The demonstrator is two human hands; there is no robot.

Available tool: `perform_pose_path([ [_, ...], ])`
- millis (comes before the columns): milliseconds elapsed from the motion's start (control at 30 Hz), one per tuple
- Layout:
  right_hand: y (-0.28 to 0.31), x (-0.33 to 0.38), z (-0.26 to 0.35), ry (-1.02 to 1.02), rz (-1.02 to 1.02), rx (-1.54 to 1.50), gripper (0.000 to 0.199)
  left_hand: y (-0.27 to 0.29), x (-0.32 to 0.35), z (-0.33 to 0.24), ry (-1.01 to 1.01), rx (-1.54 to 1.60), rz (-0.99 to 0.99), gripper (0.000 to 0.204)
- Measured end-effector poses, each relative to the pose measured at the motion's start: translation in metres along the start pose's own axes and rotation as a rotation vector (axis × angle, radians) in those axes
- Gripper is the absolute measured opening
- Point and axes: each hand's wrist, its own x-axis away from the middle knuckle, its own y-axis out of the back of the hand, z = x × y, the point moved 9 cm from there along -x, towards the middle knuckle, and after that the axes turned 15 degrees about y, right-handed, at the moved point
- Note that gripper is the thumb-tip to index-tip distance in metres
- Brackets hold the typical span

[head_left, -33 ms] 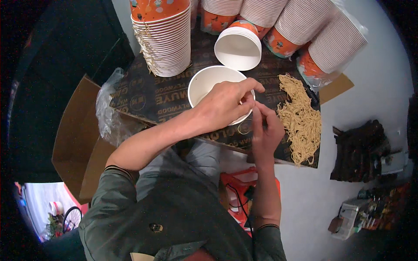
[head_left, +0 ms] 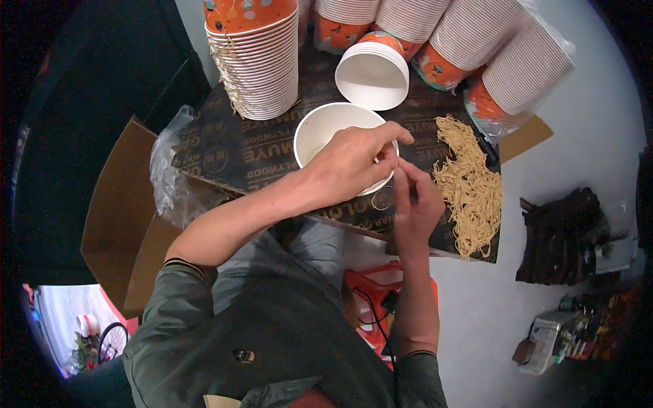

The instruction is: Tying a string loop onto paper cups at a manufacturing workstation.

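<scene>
A white paper bowl (head_left: 314,129) stands at the front of the dark board, opening upward. My left hand (head_left: 350,160) reaches across it and covers much of its opening. At the bowl's right rim, its thumb and fingers pinch a thin tan string (head_left: 381,207). My right hand (head_left: 418,204) meets it there, thumb and forefinger pressed together on the same string. A small curve of the string shows below the rim; the rest is hidden by my fingers. Right of my right hand lies a heap of tan strings (head_left: 469,183).
A tall stack of bowls (head_left: 262,75) with strings along its rims stands at the back left. A short bowl stack (head_left: 373,78) lies tipped behind the white bowl. Bagged bowl stacks (head_left: 524,71) line the back. An open cardboard box (head_left: 115,211) and clear plastic (head_left: 177,177) are at left.
</scene>
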Motion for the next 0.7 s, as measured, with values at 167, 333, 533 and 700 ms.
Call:
perform_pose_path([
  [167,0.002,0.002,-0.006,-0.101,0.028,-0.070,0.017,-0.002,0.000,-0.003,0.003,-0.021,-0.001,0.038],
  [333,0.007,-0.001,-0.003,-0.050,0.032,-0.019,0.012,-0.007,0.000,-0.004,-0.002,-0.050,0.005,0.038],
  [533,0.006,0.001,-0.013,-0.121,0.101,-0.031,0.010,-0.010,0.007,-0.016,-0.155,-0.236,-0.105,0.036],
  [700,-0.010,0.012,-0.035,-0.428,0.161,-0.451,0.015,-0.012,0.010,-0.016,-0.194,-0.302,-0.116,0.030],
])
